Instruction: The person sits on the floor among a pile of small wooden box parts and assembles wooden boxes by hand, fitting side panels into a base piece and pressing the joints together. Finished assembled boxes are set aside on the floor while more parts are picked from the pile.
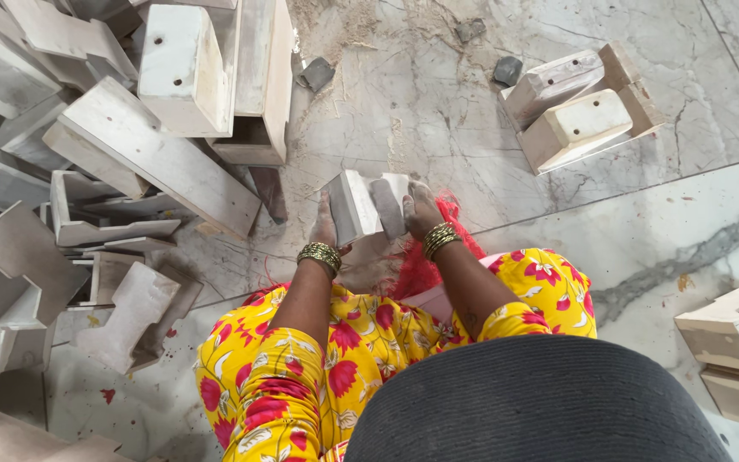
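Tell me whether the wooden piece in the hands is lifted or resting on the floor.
Cannot tell: both hands grip the white wooden piece just above the marble floor.

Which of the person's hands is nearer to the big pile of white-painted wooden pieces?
Left. The left hand grips the small white wooden block on the side facing the pile of white-painted wooden pieces; the right hand holds its far side.

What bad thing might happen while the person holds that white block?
The white block is held off the floor between the left hand and right hand; if it slips, it may land on the person's lap. The leaning pile of white pieces close beside could slide toward them. Dust on the marble floor might make things slippery.
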`<state>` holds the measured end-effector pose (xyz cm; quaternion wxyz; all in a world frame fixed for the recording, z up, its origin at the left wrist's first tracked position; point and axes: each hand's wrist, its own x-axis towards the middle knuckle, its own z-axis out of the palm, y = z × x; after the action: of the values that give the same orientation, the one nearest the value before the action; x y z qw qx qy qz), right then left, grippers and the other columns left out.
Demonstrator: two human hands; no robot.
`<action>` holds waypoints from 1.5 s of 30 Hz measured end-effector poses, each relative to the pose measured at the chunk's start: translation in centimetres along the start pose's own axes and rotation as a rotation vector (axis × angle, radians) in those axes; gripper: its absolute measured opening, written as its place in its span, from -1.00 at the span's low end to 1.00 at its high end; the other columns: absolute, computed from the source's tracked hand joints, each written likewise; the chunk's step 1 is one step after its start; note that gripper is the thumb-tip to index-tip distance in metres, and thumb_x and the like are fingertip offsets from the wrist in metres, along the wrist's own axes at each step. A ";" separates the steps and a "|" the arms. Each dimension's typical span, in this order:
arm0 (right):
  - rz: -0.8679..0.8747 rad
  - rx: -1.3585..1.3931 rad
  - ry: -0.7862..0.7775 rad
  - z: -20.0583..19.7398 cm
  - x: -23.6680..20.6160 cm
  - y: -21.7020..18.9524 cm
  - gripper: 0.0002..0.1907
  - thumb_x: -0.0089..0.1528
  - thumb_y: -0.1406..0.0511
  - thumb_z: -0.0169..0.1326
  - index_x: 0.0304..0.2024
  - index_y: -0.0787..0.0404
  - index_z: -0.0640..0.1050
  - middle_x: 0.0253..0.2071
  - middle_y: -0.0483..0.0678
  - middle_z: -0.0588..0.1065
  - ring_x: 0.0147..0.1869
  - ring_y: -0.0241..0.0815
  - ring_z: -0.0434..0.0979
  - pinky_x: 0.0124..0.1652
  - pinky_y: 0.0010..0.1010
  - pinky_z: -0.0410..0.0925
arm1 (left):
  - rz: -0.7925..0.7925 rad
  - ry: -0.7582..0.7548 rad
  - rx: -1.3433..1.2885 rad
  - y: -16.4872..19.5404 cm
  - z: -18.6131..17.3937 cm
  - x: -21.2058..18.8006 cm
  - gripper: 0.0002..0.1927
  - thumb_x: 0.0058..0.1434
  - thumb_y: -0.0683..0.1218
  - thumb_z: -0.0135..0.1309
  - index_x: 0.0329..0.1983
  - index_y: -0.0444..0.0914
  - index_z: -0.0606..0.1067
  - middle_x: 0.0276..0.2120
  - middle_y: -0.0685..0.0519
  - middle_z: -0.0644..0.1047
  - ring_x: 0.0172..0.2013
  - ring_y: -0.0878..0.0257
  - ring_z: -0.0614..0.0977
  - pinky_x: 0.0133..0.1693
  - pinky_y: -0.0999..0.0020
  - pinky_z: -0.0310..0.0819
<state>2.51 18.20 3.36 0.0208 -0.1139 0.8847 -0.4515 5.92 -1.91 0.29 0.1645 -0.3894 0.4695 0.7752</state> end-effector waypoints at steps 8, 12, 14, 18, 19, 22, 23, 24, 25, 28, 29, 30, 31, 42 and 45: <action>0.111 0.547 -0.021 0.8 -0.6 -1.2 -0.45 0.45 0.19 -0.31 0.44 0.29 0.26 0.36 0.24 0.36 0.43 -0.02 0.36 0.33 -0.23 0.26 | 0.026 -0.072 -0.168 -0.4 0.0 1.1 -0.15 0.12 0.64 -0.25 0.10 -0.04 0.50 -0.35 0.09 0.63 -0.54 0.25 0.57 -0.71 0.40 0.17; -0.176 0.316 -0.128 1.1 -1.5 -2.1 -0.43 0.46 0.15 -0.26 0.46 0.30 0.19 0.49 0.28 0.22 0.59 0.09 0.17 0.47 -0.15 0.09 | 0.123 -0.067 0.060 -1.1 1.1 1.1 -0.10 0.14 0.60 -0.30 0.20 -0.13 0.44 -0.28 0.00 0.66 -0.43 0.22 0.71 -0.60 0.35 0.53; -0.347 0.088 -0.156 1.1 -1.7 -2.3 -0.36 0.43 0.13 -0.22 0.48 0.33 0.15 0.54 0.37 0.03 0.63 0.20 -0.03 0.47 -0.11 -0.04 | 0.120 0.033 0.143 -1.4 1.4 0.6 -0.07 0.07 0.61 -0.27 0.19 -0.12 0.44 -0.28 0.06 0.64 -0.44 0.25 0.68 -0.64 0.30 0.53; -0.412 0.040 -0.192 0.4 -1.1 -1.8 -0.32 0.41 0.13 -0.26 0.52 0.30 0.11 0.60 0.35 -0.12 0.67 0.17 -0.15 0.51 -0.11 -0.13 | 0.080 0.138 0.290 -1.6 1.3 -0.1 0.00 0.18 0.63 -0.23 0.07 -0.31 0.61 -0.36 -0.10 0.64 -0.43 0.17 0.70 -0.58 0.31 0.54; -0.292 0.054 -0.170 0.1 -0.7 -1.5 -0.32 0.41 0.13 -0.24 0.51 0.30 0.10 0.59 0.34 -0.11 0.67 0.18 -0.18 0.51 -0.12 -0.15 | 0.122 0.133 0.285 -1.6 1.3 -0.1 -0.05 0.16 0.60 -0.22 0.06 -0.28 0.57 -0.37 -0.09 0.62 -0.42 0.13 0.69 -0.55 0.25 0.53; 0.002 0.091 -0.083 -0.9 0.4 -0.7 -0.33 0.41 0.11 -0.23 0.51 0.28 0.11 0.57 0.30 -0.06 0.67 0.16 -0.21 0.51 -0.14 -0.18 | 0.336 0.128 0.386 -1.8 1.2 0.3 -0.16 0.18 0.53 -0.24 0.05 -0.23 0.52 -0.39 -0.08 0.58 -0.37 0.07 0.64 -0.39 0.17 0.48; 0.055 0.098 -0.057 -1.1 0.7 -0.6 -0.33 0.41 0.10 -0.23 0.51 0.26 0.12 0.56 0.27 -0.02 0.67 0.14 -0.17 0.52 -0.15 -0.16 | 0.459 0.142 0.483 -1.8 1.1 0.5 -0.15 0.23 0.53 -0.27 0.07 -0.25 0.54 -0.41 -0.09 0.58 -0.35 0.09 0.62 -0.30 0.20 0.46; 0.109 0.105 -0.033 -1.2 0.8 -0.4 -0.33 0.41 0.08 -0.24 0.51 0.24 0.12 0.55 0.25 0.01 0.67 0.11 -0.14 0.53 -0.16 -0.15 | 0.582 0.157 0.580 -1.8 1.0 0.6 -0.14 0.29 0.53 -0.30 0.08 -0.27 0.55 -0.42 -0.11 0.57 -0.33 0.10 0.61 -0.20 0.23 0.45; 0.088 0.145 0.002 -1.2 0.8 -0.4 -0.34 0.42 0.10 -0.23 0.50 0.26 0.12 0.57 0.26 -0.02 0.68 0.13 -0.19 0.52 -0.15 -0.17 | 0.619 0.084 0.529 -1.9 0.8 0.7 -0.17 0.31 0.49 -0.21 0.04 -0.34 0.56 -0.38 -0.12 0.57 -0.32 0.11 0.59 -0.17 0.20 0.45; -0.083 0.186 0.062 -0.8 0.4 -0.7 -0.38 0.43 0.15 -0.23 0.49 0.28 0.14 0.59 0.30 -0.11 0.68 0.19 -0.29 0.51 -0.13 -0.23 | 0.687 -0.038 0.425 -1.7 0.3 0.4 -0.22 0.33 0.41 -0.04 -0.02 -0.45 0.55 -0.27 -0.13 0.59 -0.25 0.09 0.58 -0.08 0.15 0.45; -0.202 0.149 0.053 -0.6 0.2 -0.8 -0.39 0.44 0.17 -0.22 0.49 0.27 0.15 0.59 0.31 -0.11 0.68 0.21 -0.30 0.51 -0.12 -0.24 | 0.680 -0.016 0.427 -1.7 0.2 0.3 -0.23 0.31 0.40 -0.04 0.00 -0.42 0.55 -0.25 -0.12 0.62 -0.20 0.07 0.60 -0.05 0.18 0.46; -0.321 0.110 0.043 -0.5 0.0 -1.0 -0.41 0.45 0.18 -0.21 0.49 0.26 0.17 0.59 0.32 -0.12 0.67 0.23 -0.31 0.51 -0.11 -0.26 | 0.672 0.004 0.428 -1.6 0.1 0.1 -0.25 0.29 0.40 -0.03 0.02 -0.39 0.54 -0.23 -0.10 0.65 -0.15 0.05 0.62 -0.02 0.20 0.46; -0.303 0.087 0.051 -0.3 -0.2 -1.2 -0.42 0.44 0.18 -0.21 0.48 0.23 0.20 0.58 0.28 -0.07 0.67 0.23 -0.26 0.51 -0.09 -0.23 | 0.739 0.050 0.507 -1.4 0.2 -0.2 -0.23 0.34 0.38 0.03 0.06 -0.46 0.49 -0.18 -0.19 0.61 -0.08 0.02 0.60 0.02 0.18 0.45; 0.105 0.095 -0.041 -2.6 0.3 -1.5 -0.38 0.33 0.05 0.17 0.30 0.26 0.37 -0.03 0.11 0.48 0.07 -0.03 0.50 0.10 -0.28 0.39 | 0.893 0.024 0.558 0.8 0.5 -2.6 -0.38 0.26 0.33 0.09 -0.09 -0.33 0.60 -0.23 -0.08 0.66 -0.18 0.08 0.69 -0.06 0.22 0.52; -0.049 0.202 -0.143 -5.4 0.0 -1.5 -0.29 0.18 0.12 0.29 0.27 0.24 0.34 -0.03 0.01 0.40 -0.08 -0.15 0.45 -0.05 -0.28 0.42 | 0.794 -0.205 0.283 1.9 -1.1 -1.9 -0.33 0.45 0.31 0.14 0.02 -0.45 0.61 -0.28 -0.16 0.59 -0.26 0.18 0.45 -0.14 0.17 0.35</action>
<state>1.98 21.66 7.74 0.0840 -0.1647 0.8281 -0.5293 6.47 -3.61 2.63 -0.0490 -0.0733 0.6657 0.7410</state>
